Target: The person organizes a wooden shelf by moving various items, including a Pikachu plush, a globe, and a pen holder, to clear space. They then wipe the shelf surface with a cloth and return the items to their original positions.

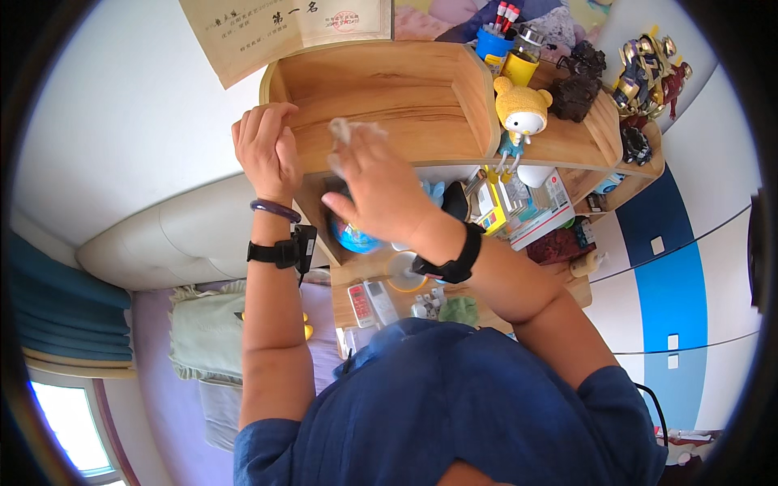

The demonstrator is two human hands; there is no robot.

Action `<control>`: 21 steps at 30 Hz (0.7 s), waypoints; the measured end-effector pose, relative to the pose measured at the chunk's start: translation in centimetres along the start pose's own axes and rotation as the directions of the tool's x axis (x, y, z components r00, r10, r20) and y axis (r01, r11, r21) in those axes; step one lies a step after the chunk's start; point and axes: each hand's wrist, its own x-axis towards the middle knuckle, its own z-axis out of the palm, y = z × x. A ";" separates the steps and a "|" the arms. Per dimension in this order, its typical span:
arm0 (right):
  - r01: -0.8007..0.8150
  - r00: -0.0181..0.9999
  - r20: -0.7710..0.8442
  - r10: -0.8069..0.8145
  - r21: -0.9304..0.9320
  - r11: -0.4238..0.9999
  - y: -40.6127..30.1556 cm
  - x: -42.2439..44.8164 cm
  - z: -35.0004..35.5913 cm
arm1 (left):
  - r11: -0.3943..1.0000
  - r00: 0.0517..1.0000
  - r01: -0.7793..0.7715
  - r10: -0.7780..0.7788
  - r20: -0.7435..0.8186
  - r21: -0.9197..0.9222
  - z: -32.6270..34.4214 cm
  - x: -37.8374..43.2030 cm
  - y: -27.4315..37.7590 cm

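My left hand (267,146) rests at the left end panel of the wooden shelf (389,121), its fingers curled at the panel's edge. Motion blurs my right hand (377,182), which is over the front of the shelf's top compartment. A pale, crumpled cloth (341,130) shows at its fingertips, pressed between them and the wood. To the right, a figurine in a yellow bear hood (521,112) sits on the shelf edge with its legs hanging down. Below my right hand, a globe (355,237) stands partly hidden in the lower compartment.
Blue cup of markers (492,45), yellow container (519,65), dark ornaments (574,97) and robot figures (647,76) stand on the right. Books (529,206) fill a lower compartment. Remote controls (361,305) and a green cloth (459,310) lie on the desk. A bed (158,340) is at left.
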 end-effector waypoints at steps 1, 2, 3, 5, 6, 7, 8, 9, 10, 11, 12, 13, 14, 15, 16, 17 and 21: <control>-0.004 1.000 -0.003 0.005 0.033 0.999 0.1 -0.1 -0.1 | 1.000 1.000 -0.003 0.003 0.006 -0.003 0.1 0.0 0.0; -0.008 1.000 -0.005 0.008 0.068 0.998 0.3 -0.3 -0.2 | 1.000 1.000 -0.007 0.007 0.012 -0.006 0.3 0.1 0.1; -0.005 1.000 -0.008 0.006 0.113 0.994 0.4 -0.5 0.1 | 1.000 1.000 -0.008 0.008 0.021 0.005 0.1 0.1 -0.1; -0.051 0.997 0.057 0.049 0.039 0.998 2.6 -1.2 -0.8 | 1.000 1.000 -0.004 0.004 0.009 0.010 -0.3 0.2 -0.1; -0.113 0.987 0.116 0.111 0.015 0.993 3.8 -1.1 -2.4 | 1.000 1.000 0.001 -0.001 0.002 0.009 -0.2 0.1 -0.1; -0.180 0.968 0.175 0.181 -0.023 0.983 5.2 -1.2 -3.8 | 1.000 1.000 0.004 -0.004 -0.003 -0.019 0.1 0.1 0.0; -0.272 0.943 0.168 0.289 -0.116 0.955 6.7 -1.1 -4.1 | 0.999 1.000 0.005 -0.005 -0.009 -0.042 0.3 0.2 0.1; -0.363 0.906 0.150 0.395 -0.203 0.910 8.2 -0.8 -3.9 | 0.998 1.000 0.003 -0.003 -0.009 -0.063 0.3 0.3 0.2; -0.394 0.899 0.095 0.427 -0.249 0.885 9.1 -0.2 -3.0 | 0.998 1.000 0.008 -0.009 -0.010 -0.067 0.3 0.4 0.2; -0.409 0.875 0.166 0.455 -0.249 0.878 10.2 0.9 -2.4 | 0.997 1.000 0.014 -0.015 -0.012 -0.073 0.3 0.5 0.3; -0.418 0.847 0.243 0.472 -0.243 0.875 10.3 3.0 -1.9 | 0.997 1.000 0.025 -0.026 -0.012 -0.068 0.0 0.2 0.1; -0.436 0.809 0.313 0.497 -0.247 0.865 10.1 4.2 -1.6 | 0.997 1.000 0.023 -0.023 -0.003 -0.079 0.1 0.1 0.1; -0.396 0.815 0.326 0.480 -0.292 0.871 9.7 5.0 -0.8 | 0.996 1.000 0.021 -0.021 0.006 -0.089 0.1 0.0 0.0; -0.347 0.823 0.341 0.455 -0.333 0.877 9.0 6.2 0.2 | 0.996 1.000 0.020 -0.020 0.010 -0.092 -0.1 0.0 -0.1; -0.300 0.827 0.353 0.438 -0.382 0.874 8.5 7.1 0.9 | 0.995 1.000 0.020 -0.020 0.005 -0.094 0.0 0.1 0.0; -0.296 0.816 0.367 0.447 -0.399 0.868 8.0 8.0 1.7 | 0.995 1.000 0.021 -0.021 -0.001 -0.096 0.1 0.1 0.1; -0.245 0.884 0.286 0.370 -0.391 0.887 6.3 9.8 5.2 | 0.994 1.000 0.014 -0.015 -0.005 -0.106 0.4 0.3 0.5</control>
